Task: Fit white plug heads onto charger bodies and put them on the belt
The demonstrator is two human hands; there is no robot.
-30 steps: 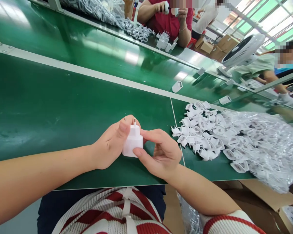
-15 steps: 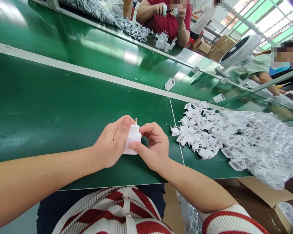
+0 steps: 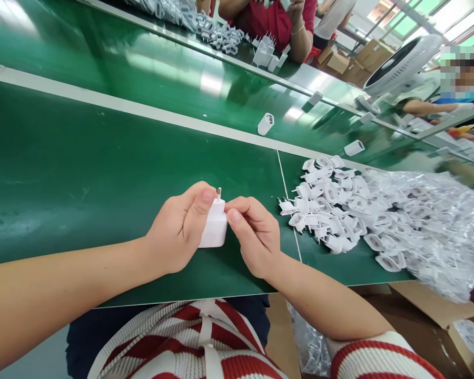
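Note:
A white plug charger (image 3: 214, 227) is upright in front of me, with a metal pin showing at its top. My left hand (image 3: 184, 226) wraps round its left side, the thumb lying along the front near the pin. My right hand (image 3: 256, 234) is closed in a pinch at the charger's upper right edge. Its thumb and index fingertips touch there, and the other fingers curl in. To the right lies a heap of white plug heads (image 3: 327, 202), partly spilling from a clear plastic bag (image 3: 446, 226).
A white charger body (image 3: 266, 124) and another charger body (image 3: 354, 148) stand beyond the pale strip (image 3: 142, 108). Across the bench, a person in red (image 3: 274, 23) sits by more plug parts. A white fan (image 3: 403, 63) is at the back right. An open carton (image 3: 422, 310) sits below the table edge.
My right thumb has slid off the charger's front to its right edge, and the right hand has shifted slightly right. My left hand keeps its hold. The view has tilted down a little.

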